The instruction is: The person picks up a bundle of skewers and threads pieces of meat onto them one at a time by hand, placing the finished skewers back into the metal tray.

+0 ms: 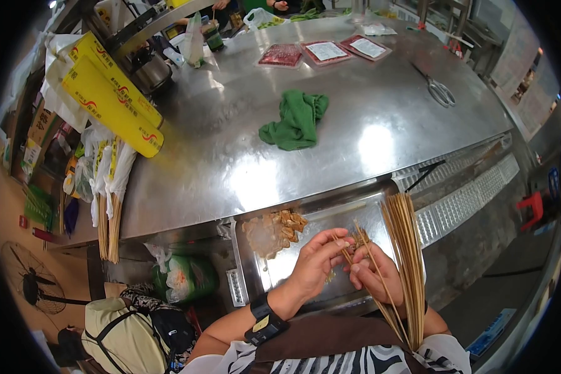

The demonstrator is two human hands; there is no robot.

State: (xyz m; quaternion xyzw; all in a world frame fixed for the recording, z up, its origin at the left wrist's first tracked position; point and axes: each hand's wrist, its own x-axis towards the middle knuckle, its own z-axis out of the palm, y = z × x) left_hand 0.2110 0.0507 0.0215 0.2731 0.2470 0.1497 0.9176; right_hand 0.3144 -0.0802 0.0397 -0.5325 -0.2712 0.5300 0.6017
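Note:
Over the tray, my left hand (pixel 318 257) is closed, its thumb and fingers pinching near the tips of thin bamboo skewers (pixel 380 274). My right hand (pixel 379 272) is closed close beside it, gripping skewers that slant down towards my body. A small brownish bit shows between the fingertips, too small to name. A thick bundle of bamboo skewers (pixel 405 249) stands along my right forearm, tips up. Below the hands lies a metal tray (pixel 364 209), with brown food pieces (pixel 288 225) and pale liquid at its left end.
On the steel table (pixel 206 137) lie a green cloth (pixel 296 119), scissors (pixel 439 93) and several red packs (pixel 324 52). Yellow rolls (pixel 109 103) and wrapped skewers (pixel 111 187) sit at left. Below are a green bin (pixel 199 278) and a person (pixel 121 336); another person's hand (pixel 281 5) shows at the far edge.

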